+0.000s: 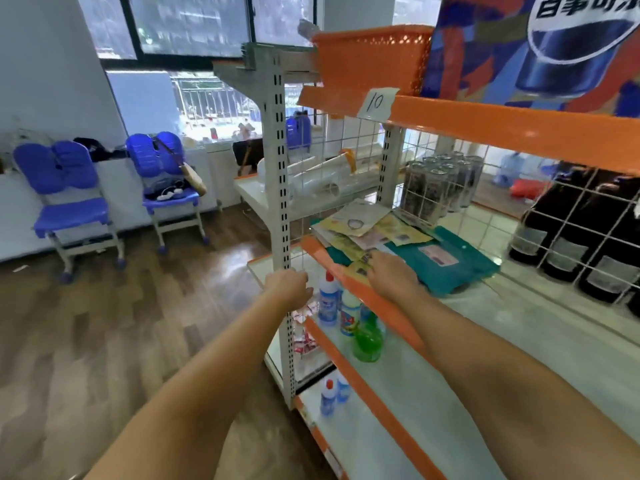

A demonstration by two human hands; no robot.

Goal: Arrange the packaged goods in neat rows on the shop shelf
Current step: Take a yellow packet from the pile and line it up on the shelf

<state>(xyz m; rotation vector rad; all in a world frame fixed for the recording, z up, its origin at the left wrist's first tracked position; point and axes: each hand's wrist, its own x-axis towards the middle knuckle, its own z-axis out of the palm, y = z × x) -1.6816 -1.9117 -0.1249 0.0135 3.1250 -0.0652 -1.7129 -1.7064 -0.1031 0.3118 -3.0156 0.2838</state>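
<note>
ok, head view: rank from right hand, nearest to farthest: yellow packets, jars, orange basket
1. Yellow packets, under the right hand at the shelf's front edge.
2. Jars, behind it against the wire grid.
3. Orange basket, up on the top shelf.

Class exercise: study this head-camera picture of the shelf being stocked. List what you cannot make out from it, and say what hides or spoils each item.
- Right hand fingertips: their own knuckles cover them, so the grip on the yellow packets is unclear.
- Left hand fingers: curled behind the shelf upright.
- Packet labels: blurred, too small to read.
- Dark bottles: crossed by wire grid, cut by the right edge.
- Blue banner: cropped by the top edge.
</note>
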